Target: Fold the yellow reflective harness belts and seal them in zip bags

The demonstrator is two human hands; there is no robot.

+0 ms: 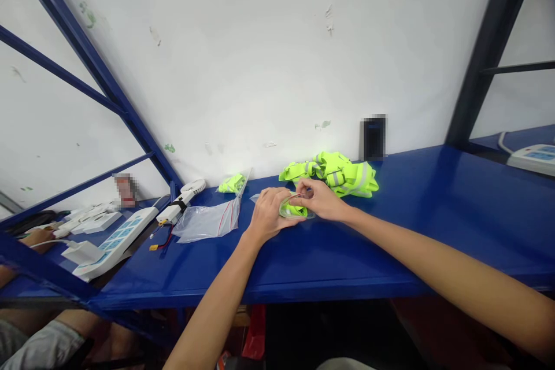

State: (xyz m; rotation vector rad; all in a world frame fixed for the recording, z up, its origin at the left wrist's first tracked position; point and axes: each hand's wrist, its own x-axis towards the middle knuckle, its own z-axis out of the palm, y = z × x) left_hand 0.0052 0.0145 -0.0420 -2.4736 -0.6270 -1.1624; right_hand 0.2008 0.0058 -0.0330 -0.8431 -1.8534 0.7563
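Note:
Both hands meet over the blue table at a clear plastic bag point(309, 214) with a rolled neon-yellow reflective strap point(297, 210) inside. My left hand point(269, 214) is wrapped round the bag's left side, fingers curled over it. At the bag's opening, my right hand point(318, 198) pinches the edge, where a thin red line shows. Just behind the hands lies a loose heap of neon-yellow reflective straps point(347, 176) with grey bands. Left of them are flat clear zip bags point(208, 221) with red seal lines and another bagged neon bundle point(232, 183).
The blue table point(416, 219) runs along a white wall, between metal posts. A dark upright object point(373, 137) leans on the wall. At left are a small white fan point(193, 187), wires with a yellow plug point(154, 247) and a power strip point(119, 241). Another person's hand point(39, 238) shows far left.

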